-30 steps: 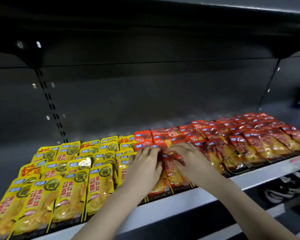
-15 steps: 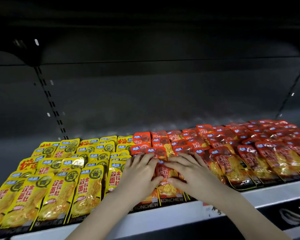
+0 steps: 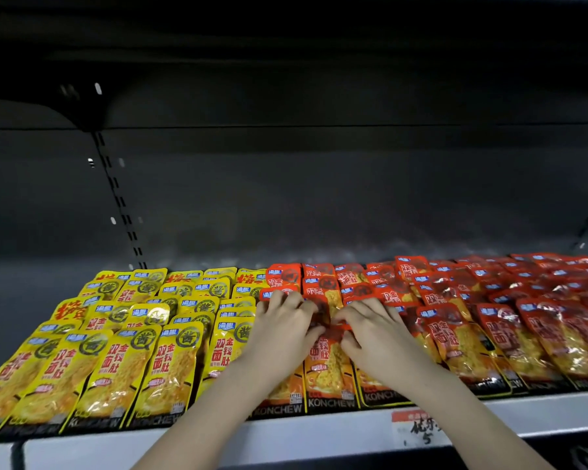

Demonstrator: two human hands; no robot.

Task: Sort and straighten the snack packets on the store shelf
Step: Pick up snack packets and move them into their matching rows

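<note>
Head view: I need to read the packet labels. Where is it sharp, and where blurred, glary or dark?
In the head view the front yellow packets read sharply; its right-side red packets smear with blur and glare; its back wall is dim; its price tag is blurred.

Two bare hands on the red snack packets at the middle of a store shelf.

The left hand [image 3: 279, 330] and right hand [image 3: 377, 337] lie side by side, palms down, with bent fingers over the upper ends of the red packets [image 3: 489, 327]. One red packet [image 3: 326, 361] shows between the thumbs; whether either hand pinches it cannot be told. Yellow packets [image 3: 123, 351] fill the left part in overlapping rows, the red ones the right. A price tag [image 3: 418, 427] sits on the pale shelf edge [image 3: 286, 439].
</note>
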